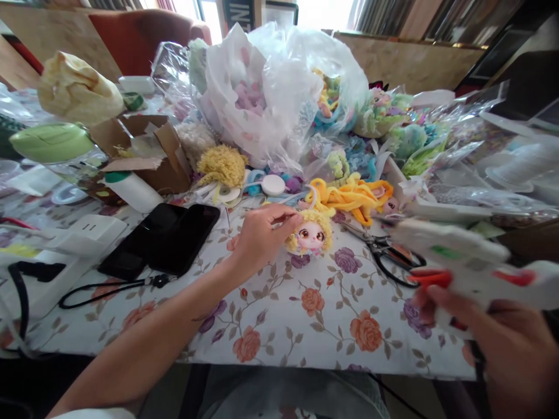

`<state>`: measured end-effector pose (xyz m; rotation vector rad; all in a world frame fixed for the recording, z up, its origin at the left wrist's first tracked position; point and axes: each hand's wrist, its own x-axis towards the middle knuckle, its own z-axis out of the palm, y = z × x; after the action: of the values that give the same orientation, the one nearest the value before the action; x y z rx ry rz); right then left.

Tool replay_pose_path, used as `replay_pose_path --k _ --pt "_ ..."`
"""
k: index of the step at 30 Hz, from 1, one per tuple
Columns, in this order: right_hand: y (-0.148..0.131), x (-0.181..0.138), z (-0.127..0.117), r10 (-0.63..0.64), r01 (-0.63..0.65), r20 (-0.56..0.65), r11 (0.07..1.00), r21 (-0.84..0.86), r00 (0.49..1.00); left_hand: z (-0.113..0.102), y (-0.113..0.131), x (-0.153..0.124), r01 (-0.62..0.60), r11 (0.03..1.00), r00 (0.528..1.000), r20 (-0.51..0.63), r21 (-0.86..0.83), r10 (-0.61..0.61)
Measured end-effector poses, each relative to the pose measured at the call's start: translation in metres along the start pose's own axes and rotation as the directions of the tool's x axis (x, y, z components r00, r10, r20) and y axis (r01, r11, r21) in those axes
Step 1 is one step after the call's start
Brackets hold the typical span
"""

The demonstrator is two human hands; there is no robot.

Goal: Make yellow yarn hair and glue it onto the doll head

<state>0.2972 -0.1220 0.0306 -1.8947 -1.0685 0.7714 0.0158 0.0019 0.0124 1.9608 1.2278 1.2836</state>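
My left hand [269, 233] is closed at the left side of a small doll head [311, 234] with curly yellow hair and big brown eyes, pinching it near the hair. The doll's face points toward me, just above the flowered tablecloth. On the right, my right hand [484, 326] grips a white hot glue gun [454, 253] with red parts, its nozzle pointing left. The glue gun is blurred by motion. Black-handled scissors [395, 256] lie between the doll head and the glue gun, their blades toward the doll.
Yellow plush strips [356, 198] lie behind the doll head. Large plastic bags [279, 87] of plush pieces fill the back. Black phones [163, 238], a white bottle [135, 192], a cardboard box [163, 154] and a power strip [41, 279] stand or lie to the left.
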Motion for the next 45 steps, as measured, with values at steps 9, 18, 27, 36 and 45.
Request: replay_pose_path --k 9,18,27,36,45 --pt "-0.032 -0.020 0.053 0.052 -0.066 0.244 0.997 0.049 0.968 0.002 0.007 0.002 -0.051 0.998 0.996 0.070 0.031 0.049" --pt "-0.043 -0.027 0.060 0.087 -0.137 0.371 0.984 0.112 0.925 0.002 0.008 0.002 -0.080 0.996 0.995 0.067 0.034 0.077" --pt "-0.046 -0.027 0.063 0.034 -0.018 0.264 0.998 -0.062 0.964 0.003 0.009 0.002 -0.081 0.996 0.995 0.065 0.046 0.078" --pt "-0.048 -0.012 0.052 -0.055 0.098 0.353 0.990 -0.104 0.934 0.005 0.007 0.001 -0.079 0.996 0.996 0.048 0.049 0.076" --pt "-0.055 -0.005 0.044 -0.065 0.165 0.413 0.963 -0.213 0.908 0.004 0.011 0.000 -0.092 0.992 0.994 0.067 0.084 0.086"
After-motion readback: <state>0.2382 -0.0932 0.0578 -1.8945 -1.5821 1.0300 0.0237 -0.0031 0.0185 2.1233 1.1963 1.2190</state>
